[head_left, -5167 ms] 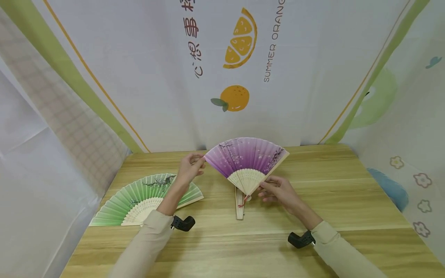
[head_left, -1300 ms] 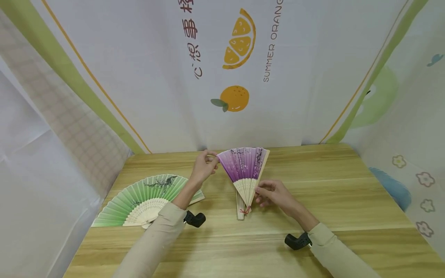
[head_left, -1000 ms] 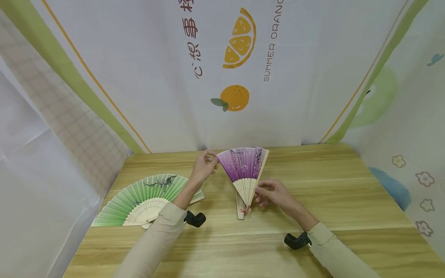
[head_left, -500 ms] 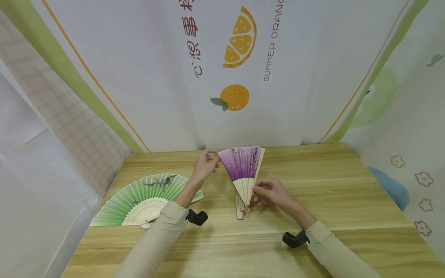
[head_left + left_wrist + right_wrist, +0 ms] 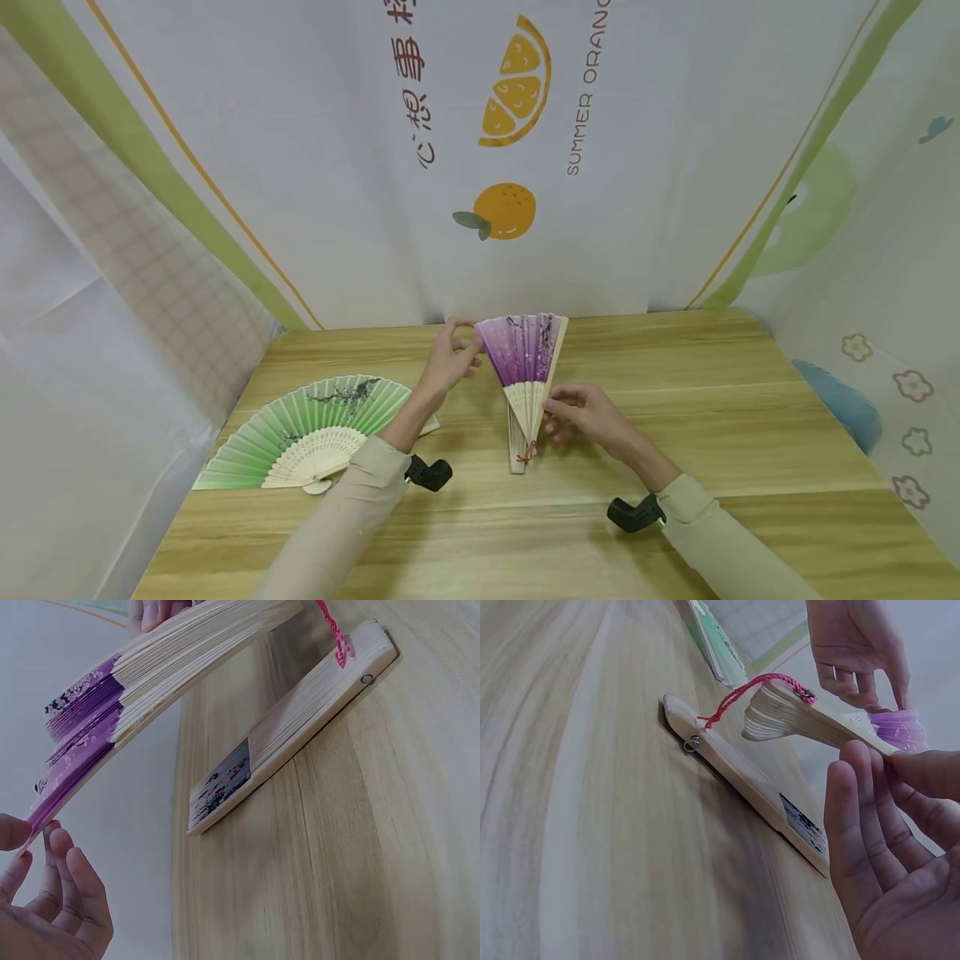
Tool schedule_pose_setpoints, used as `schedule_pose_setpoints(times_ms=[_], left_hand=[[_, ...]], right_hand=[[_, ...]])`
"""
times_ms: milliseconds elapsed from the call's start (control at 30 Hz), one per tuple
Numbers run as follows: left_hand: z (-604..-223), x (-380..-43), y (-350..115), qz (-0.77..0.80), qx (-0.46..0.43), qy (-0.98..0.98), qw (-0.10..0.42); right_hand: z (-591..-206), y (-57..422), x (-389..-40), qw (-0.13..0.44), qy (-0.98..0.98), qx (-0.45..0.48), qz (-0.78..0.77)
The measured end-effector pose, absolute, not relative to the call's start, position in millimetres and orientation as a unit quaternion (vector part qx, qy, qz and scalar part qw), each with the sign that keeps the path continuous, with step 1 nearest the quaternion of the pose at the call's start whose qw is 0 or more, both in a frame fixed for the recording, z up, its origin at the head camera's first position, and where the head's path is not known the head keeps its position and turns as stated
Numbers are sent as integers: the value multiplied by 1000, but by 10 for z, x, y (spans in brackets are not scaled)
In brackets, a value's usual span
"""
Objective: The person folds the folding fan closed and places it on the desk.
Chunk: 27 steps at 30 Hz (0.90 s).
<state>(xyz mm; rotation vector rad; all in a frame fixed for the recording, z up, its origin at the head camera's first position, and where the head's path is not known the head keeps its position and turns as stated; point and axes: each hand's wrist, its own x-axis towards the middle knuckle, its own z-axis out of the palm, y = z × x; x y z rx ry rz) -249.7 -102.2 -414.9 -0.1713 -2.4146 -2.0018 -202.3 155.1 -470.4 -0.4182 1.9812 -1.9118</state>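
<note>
A purple folding fan [image 5: 517, 350] with a blossom print is partly spread, raised above the table. My left hand [image 5: 450, 365] pinches the upper left corner of its cloth between thumb and fingertips. The right hand [image 5: 588, 417] pinches the pale outer rib on the other side, low down, as the right wrist view shows. Below it lies a folded fan [image 5: 300, 720] with dark printed cloth, on the table. A red cord [image 5: 757, 684] hangs from the purple fan's pivot end, its tip at the folded fan.
A green folding fan [image 5: 262, 450] lies spread on the wooden table [image 5: 517, 542] at the left, partly behind my left forearm. A white printed curtain [image 5: 600, 242] hangs along the table's back edge, with more cloth at both sides.
The purple fan was spread wide and is now much narrower. My left hand has moved right and the right hand slightly left, both keeping their pinch. The green fan stays in place.
</note>
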Motion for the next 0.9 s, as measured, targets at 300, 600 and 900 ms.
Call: schedule_pose_setpoints(times_ms=[300, 600, 900], left_hand=[[-4138, -2486, -975, -639, -54, -767, -5], [-4130, -2482, -931, -644, -57, -763, -2], [-4100, -2476, -897, -649, -53, -759, 2]], right_hand=[[-4677, 1549, -2033, 175, 705, -159, -669], [-4652, 1532, -2046, 182, 708, -164, -662], [-4610, 1506, -2085, 194, 716, -184, -645]])
